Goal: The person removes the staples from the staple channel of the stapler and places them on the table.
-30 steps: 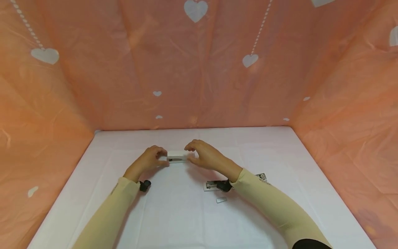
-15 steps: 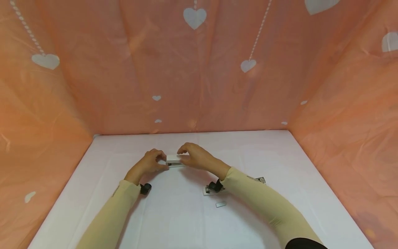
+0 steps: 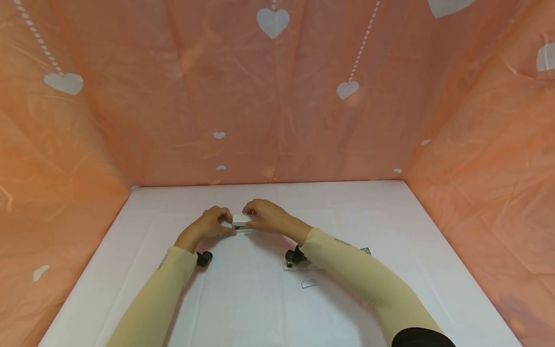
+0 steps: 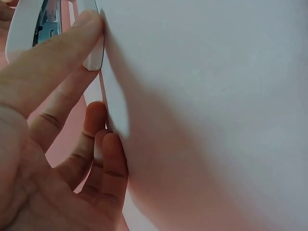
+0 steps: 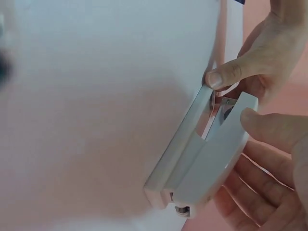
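Note:
A white stapler [image 3: 240, 220] lies on the white table in the head view, between my two hands. My left hand [image 3: 208, 224] pinches the end of its base; in the left wrist view the thumb [image 4: 86, 21] presses on the base's top and a finger sits beneath. My right hand [image 3: 269, 218] holds the upper arm from above. Its thumb [image 5: 257, 122] lies on one side of that arm in the right wrist view, with the fingers [image 5: 262, 185] along the other side. A gap shows between arm and base near the left hand, with metal inside.
A second stapler with a pale base [image 3: 303, 268] and metal parts lies partly hidden under my right sleeve [image 3: 347, 262]. A small strip of staples [image 3: 309, 284] rests in front of it. Orange cloth walls [image 3: 277, 120] with white hearts surround the table on three sides.
My right hand has moved left along the white stapler and now covers more of it. My left hand keeps its place at the other end. The head view has tilted slightly.

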Tool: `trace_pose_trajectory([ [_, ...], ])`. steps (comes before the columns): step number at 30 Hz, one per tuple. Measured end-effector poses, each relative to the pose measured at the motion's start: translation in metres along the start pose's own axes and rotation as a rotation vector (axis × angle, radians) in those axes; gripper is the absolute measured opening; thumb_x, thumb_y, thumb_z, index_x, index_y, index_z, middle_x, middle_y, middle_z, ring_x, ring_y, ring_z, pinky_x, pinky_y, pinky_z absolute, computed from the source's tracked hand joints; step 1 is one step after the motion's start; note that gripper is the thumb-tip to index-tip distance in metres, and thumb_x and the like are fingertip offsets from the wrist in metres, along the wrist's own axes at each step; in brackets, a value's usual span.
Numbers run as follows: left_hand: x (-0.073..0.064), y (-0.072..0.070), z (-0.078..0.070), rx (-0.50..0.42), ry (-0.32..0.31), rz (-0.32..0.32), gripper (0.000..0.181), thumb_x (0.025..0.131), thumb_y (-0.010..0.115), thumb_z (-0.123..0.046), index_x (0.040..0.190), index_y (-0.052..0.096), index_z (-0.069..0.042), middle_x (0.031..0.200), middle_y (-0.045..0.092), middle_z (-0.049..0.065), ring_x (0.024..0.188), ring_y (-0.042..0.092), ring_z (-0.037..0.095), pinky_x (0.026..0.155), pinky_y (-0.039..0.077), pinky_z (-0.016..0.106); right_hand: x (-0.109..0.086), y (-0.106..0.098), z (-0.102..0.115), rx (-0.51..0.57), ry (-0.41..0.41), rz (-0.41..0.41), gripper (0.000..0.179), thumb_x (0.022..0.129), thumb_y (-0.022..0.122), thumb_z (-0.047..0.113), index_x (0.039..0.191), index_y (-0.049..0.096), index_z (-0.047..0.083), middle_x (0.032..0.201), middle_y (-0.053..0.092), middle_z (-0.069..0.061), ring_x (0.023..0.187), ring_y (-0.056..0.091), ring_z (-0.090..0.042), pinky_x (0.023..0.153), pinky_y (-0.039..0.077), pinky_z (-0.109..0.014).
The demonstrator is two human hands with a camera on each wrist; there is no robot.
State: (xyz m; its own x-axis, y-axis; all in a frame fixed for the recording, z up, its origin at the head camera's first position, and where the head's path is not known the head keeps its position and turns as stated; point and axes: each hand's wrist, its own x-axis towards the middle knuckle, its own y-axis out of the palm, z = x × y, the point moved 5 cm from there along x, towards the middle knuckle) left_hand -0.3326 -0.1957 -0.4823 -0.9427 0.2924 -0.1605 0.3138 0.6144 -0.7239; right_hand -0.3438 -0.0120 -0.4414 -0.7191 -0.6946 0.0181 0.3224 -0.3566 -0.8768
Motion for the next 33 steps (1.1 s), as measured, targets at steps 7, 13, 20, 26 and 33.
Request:
trace_pose_trajectory([
  [7,-0.001,-0.003,-0.002,-0.003,-0.012,0.007,0.028,0.089,0.088,-0.02,0.1,0.065,-0.008,0.118,0.055,0.016,0.116,0.044,0.038,0.097,0.04,0.052,0.01,0.002,0.001,-0.067,0.052,0.059,0.037,0.098,0.081,0.018,0.132,0.072,0.006,0.125,0.074,-0.009,0.115,0.069,-0.022,0.1,0.054,-0.037],
  [13,0.0,-0.001,-0.005,0.004,0.005,0.016,0.03,0.089,0.089,-0.02,0.099,0.064,-0.007,0.114,0.054,0.015,0.112,0.044,0.036,0.094,0.039,0.05,0.013,0.004,0.0,-0.127,0.107,0.075,0.035,0.096,0.084,0.024,0.128,0.076,0.014,0.122,0.076,-0.001,0.106,0.068,-0.016,0.089,0.055,-0.035],
  [20,0.001,0.0,-0.006,0.026,-0.001,0.017,0.03,0.09,0.087,-0.02,0.108,0.066,-0.008,0.118,0.057,0.017,0.116,0.045,0.037,0.098,0.039,0.055,0.015,0.007,0.0,-0.146,0.132,0.077,0.035,0.095,0.085,0.027,0.127,0.078,0.015,0.121,0.077,0.002,0.103,0.068,-0.014,0.085,0.055,-0.034],
  [26,0.001,0.002,-0.006,0.027,-0.01,0.02,0.03,0.09,0.088,-0.019,0.106,0.066,-0.008,0.113,0.055,0.015,0.111,0.044,0.034,0.094,0.039,0.05,0.013,0.005,0.001,-0.162,0.127,0.072,0.039,0.094,0.086,0.028,0.13,0.077,0.016,0.125,0.077,0.002,0.107,0.068,-0.015,0.088,0.055,-0.036],
  [33,0.002,0.002,-0.005,0.011,0.011,0.011,0.029,0.089,0.088,-0.018,0.1,0.063,-0.007,0.107,0.055,0.012,0.103,0.045,0.029,0.088,0.038,0.042,0.014,0.005,0.002,-0.194,0.121,0.078,0.039,0.095,0.085,0.029,0.131,0.076,0.016,0.123,0.076,0.002,0.106,0.067,-0.015,0.087,0.054,-0.035],
])
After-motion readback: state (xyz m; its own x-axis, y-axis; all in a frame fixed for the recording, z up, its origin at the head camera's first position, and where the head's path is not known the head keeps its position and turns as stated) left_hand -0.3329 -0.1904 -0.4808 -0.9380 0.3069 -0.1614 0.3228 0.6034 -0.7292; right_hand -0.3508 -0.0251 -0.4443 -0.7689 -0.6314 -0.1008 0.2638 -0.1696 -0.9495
